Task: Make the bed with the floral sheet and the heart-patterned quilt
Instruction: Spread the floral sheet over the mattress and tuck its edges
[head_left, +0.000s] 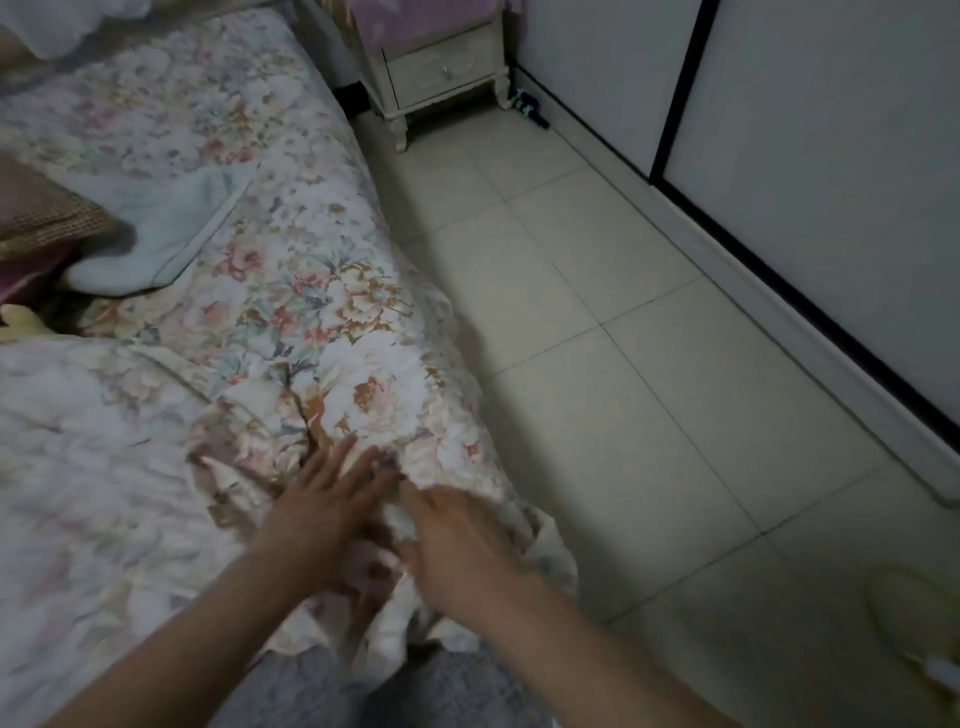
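Observation:
The floral sheet (291, 291) covers the bed on the left and hangs over its right edge, bunched and wrinkled near the lower middle. My left hand (327, 499) lies flat on the wrinkled part with fingers straight, pressing the cloth. My right hand (457, 540) is beside it at the bed's edge, fingers spread over the bunched fabric; both hands are motion-blurred. No heart-patterned quilt can be made out; a pale blue cloth (156, 228) lies on the sheet further up.
A brownish checked pillow (41, 218) sits at the left edge. A cream nightstand (441, 67) stands at the head of the bed. Tiled floor (649, 389) runs between bed and a white wardrobe (831, 156). A pale round object (914, 623) lies at lower right.

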